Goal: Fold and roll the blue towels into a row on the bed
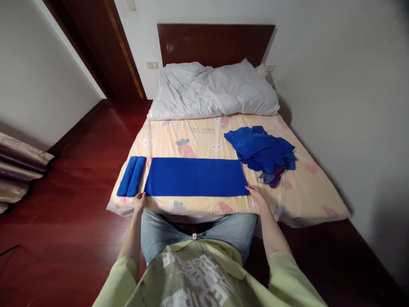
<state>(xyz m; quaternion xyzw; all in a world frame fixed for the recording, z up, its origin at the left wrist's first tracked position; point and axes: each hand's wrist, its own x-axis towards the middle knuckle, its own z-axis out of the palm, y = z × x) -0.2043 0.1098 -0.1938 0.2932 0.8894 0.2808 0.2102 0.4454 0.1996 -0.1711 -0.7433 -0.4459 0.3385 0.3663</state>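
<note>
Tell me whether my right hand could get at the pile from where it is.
Likely yes: your right hand is at the near right corner of the flat cloth, and the pile lies just beyond, with only bedsheet showing between. It would probably need to leave that corner first.

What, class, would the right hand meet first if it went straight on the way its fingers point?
The right hand would most likely meet the flat blue cloth, whose near right corner it appears to touch; the exact depth is unclear.
</note>
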